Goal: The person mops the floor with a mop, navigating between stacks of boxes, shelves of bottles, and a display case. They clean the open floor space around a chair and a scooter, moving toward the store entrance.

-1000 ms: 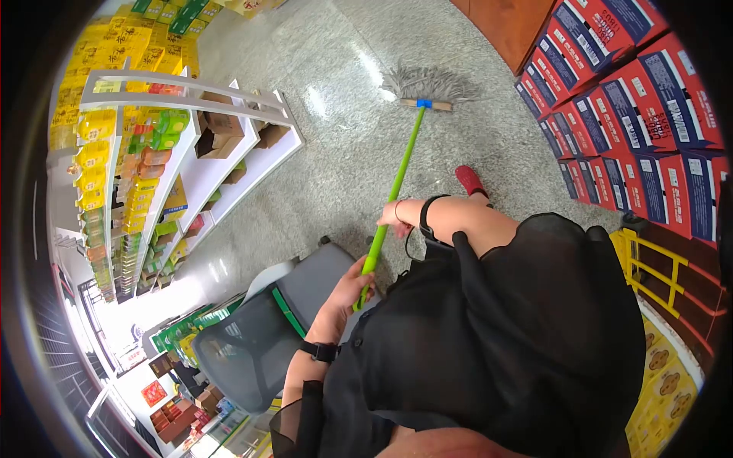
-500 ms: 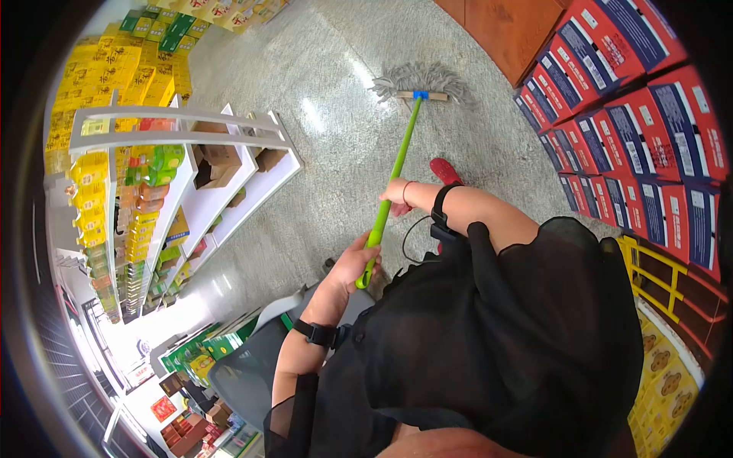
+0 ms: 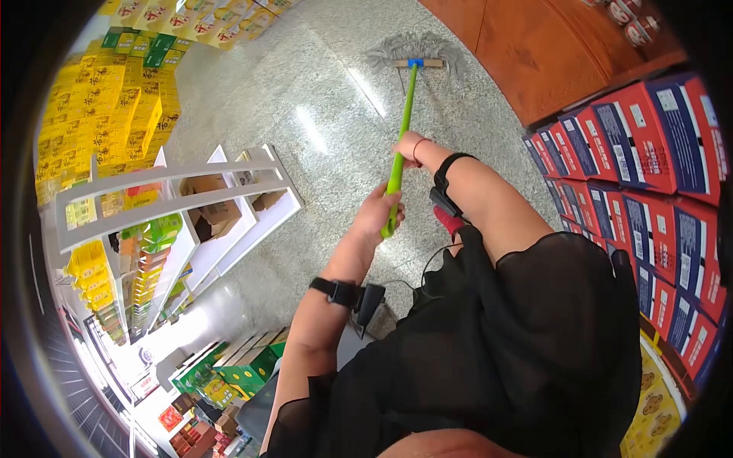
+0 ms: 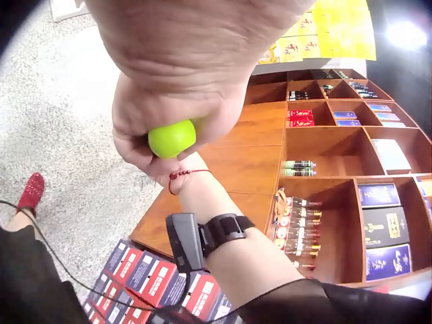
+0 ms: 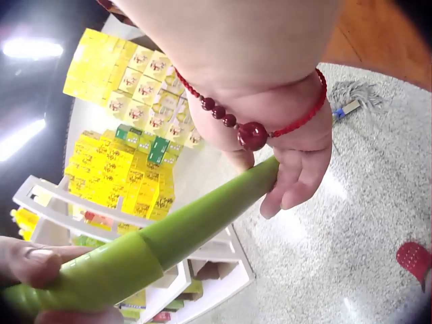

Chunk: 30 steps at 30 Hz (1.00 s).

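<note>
A mop with a green handle [image 3: 407,114] reaches forward over the floor, its grey string head [image 3: 416,47] spread flat at the far end under a wooden bar and blue joint. Near the handle's top end, my left hand [image 3: 379,211] grips it, with the rounded green tip [image 4: 172,138] poking out of the fist in the left wrist view. Farther down the shaft, my right hand [image 3: 412,148] wraps its fingers round the handle; a red beaded bracelet [image 5: 251,135] circles that wrist. The handle slants between both hands in the right wrist view.
Red and blue cartons [image 3: 622,145] are stacked at the right beside a wooden cabinet [image 3: 527,57]. A white shelf unit [image 3: 282,172] with goods stands left, yellow boxes [image 3: 99,114] behind it. The speckled floor [image 3: 321,99] lies between. A red shoe [image 3: 448,220] shows below the right forearm.
Both hands and the mop have shifted up in the head view, the mop head farther off. The grey chair has slid mostly out of sight, and more of the wooden cabinet shows.
</note>
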Tool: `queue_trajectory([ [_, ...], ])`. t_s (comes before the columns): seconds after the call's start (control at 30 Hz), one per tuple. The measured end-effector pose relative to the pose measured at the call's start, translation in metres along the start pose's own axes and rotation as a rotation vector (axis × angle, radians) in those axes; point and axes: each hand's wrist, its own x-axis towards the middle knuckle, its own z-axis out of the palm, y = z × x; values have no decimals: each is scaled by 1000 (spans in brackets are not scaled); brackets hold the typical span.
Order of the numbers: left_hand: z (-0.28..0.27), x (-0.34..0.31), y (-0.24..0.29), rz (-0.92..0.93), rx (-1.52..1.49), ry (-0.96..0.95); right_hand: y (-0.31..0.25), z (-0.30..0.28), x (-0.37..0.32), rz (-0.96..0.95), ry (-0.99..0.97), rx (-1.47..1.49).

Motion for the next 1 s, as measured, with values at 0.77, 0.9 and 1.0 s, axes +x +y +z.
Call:
queue_trajectory([
  [0.77, -117, -87, -75, -50, 16, 135, -19, 128, -43, -74, -256, -214],
  [0.9, -136, -137, -116, -82, -13, 140, -18, 180, -82, -37, -436, -265],
  [1.0, -148, -173, -143, -92, -92, 142, -25, 213, -102, 6, -570, -383],
])
